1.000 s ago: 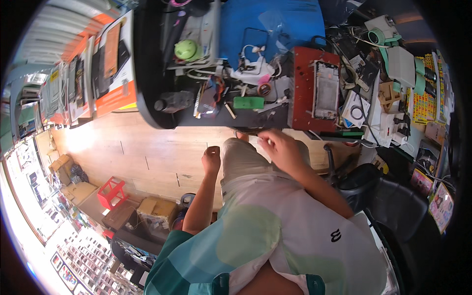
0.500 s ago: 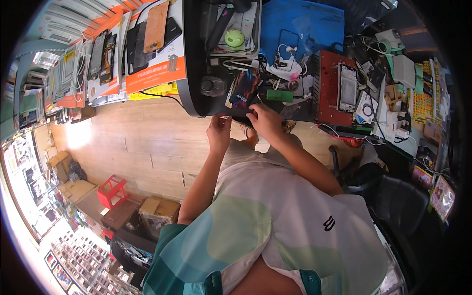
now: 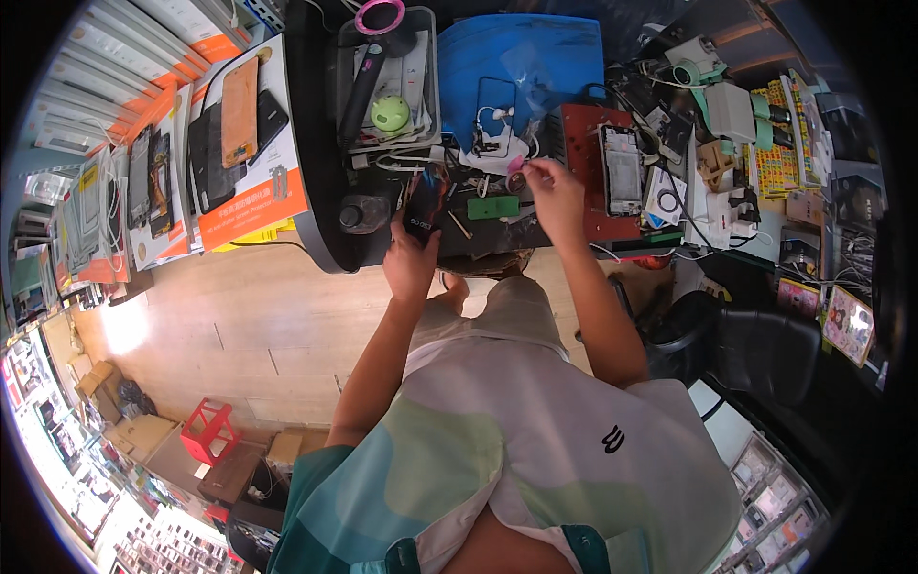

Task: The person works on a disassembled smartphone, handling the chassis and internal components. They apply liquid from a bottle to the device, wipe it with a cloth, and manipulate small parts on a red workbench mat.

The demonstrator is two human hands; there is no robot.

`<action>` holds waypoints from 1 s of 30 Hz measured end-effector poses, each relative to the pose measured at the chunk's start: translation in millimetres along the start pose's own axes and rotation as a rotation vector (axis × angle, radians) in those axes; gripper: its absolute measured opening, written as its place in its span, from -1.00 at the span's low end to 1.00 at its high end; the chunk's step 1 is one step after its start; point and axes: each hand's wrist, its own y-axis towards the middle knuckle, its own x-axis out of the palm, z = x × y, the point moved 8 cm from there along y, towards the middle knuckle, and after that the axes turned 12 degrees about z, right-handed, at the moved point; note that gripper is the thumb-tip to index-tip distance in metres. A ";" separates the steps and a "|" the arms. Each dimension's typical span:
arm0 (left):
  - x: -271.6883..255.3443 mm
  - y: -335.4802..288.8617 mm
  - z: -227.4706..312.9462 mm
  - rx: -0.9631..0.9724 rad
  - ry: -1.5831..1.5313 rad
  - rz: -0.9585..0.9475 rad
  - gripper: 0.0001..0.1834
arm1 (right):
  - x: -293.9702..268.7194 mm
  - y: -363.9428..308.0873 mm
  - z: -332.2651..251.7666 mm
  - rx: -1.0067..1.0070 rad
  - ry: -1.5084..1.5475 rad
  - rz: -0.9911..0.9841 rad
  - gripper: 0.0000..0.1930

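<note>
My left hand (image 3: 411, 256) is closed around the lower end of a smartphone (image 3: 424, 203), which stands tilted with its dark, orange-tinged screen lit. To the right, my right hand (image 3: 555, 191) has its fingertips pinched beside a small pink object (image 3: 519, 164); what they hold, if anything, is too small to name. Just under those fingertips sits a small round dark item (image 3: 516, 183). Between my hands lies a green rectangular block (image 3: 492, 207) on the black bench. Left of the phone is a squat clear bottle (image 3: 363, 214) with a dark cap.
A grey bin (image 3: 432, 115) holds papers, a green round gadget (image 3: 390, 114) and a black hair dryer (image 3: 361, 91). Behind is a blue mat (image 3: 574, 57) with white earphones. At right, an opened phone frame (image 3: 622, 172) rests on a red board (image 3: 580, 143). Flat packages (image 3: 287, 105) line the left.
My left hand has taken hold of the phone and tilted it up off the bench. My right hand has moved away from the phone to the pink object. The view has shifted right.
</note>
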 end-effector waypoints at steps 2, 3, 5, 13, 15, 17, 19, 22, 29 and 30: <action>5.4 1.2 -9.0 0.018 0.045 0.046 -0.24 | -2.3 19.2 6.7 0.007 0.014 0.000 -0.78; 5.2 2.6 -11.2 0.008 0.058 0.063 -0.29 | 0.4 26.7 12.6 0.028 0.021 0.000 -0.78; 3.4 4.6 -15.9 -0.015 0.082 0.101 -0.40 | 4.7 33.2 24.0 0.089 0.019 -0.009 -0.78; -26.6 -10.1 -7.3 -0.008 -0.054 0.205 -0.76 | 10.7 6.3 27.6 0.072 0.019 -0.063 -0.76; -36.5 -16.1 -8.2 -0.040 -0.098 0.221 -0.80 | 4.6 -4.4 20.3 0.101 0.002 -0.077 -0.77; -47.2 -20.6 -7.5 -0.100 -0.131 0.197 -0.81 | 1.0 -8.1 25.5 0.125 0.003 -0.095 -0.77; -58.7 -26.6 -3.2 -0.078 -0.151 0.208 -0.82 | -1.2 -12.9 30.9 0.116 0.009 -0.090 -0.78; -71.9 -38.5 1.0 -0.011 -0.150 0.249 -0.84 | -7.5 -18.1 38.0 0.080 0.009 -0.064 -0.80; -102.8 -59.2 -1.5 0.101 -0.202 0.306 -0.89 | -25.1 -33.2 35.4 0.144 -0.030 -0.072 -0.79; -107.0 -59.4 0.2 0.097 -0.225 0.312 -0.89 | -29.5 -33.7 33.0 0.155 -0.036 -0.072 -0.79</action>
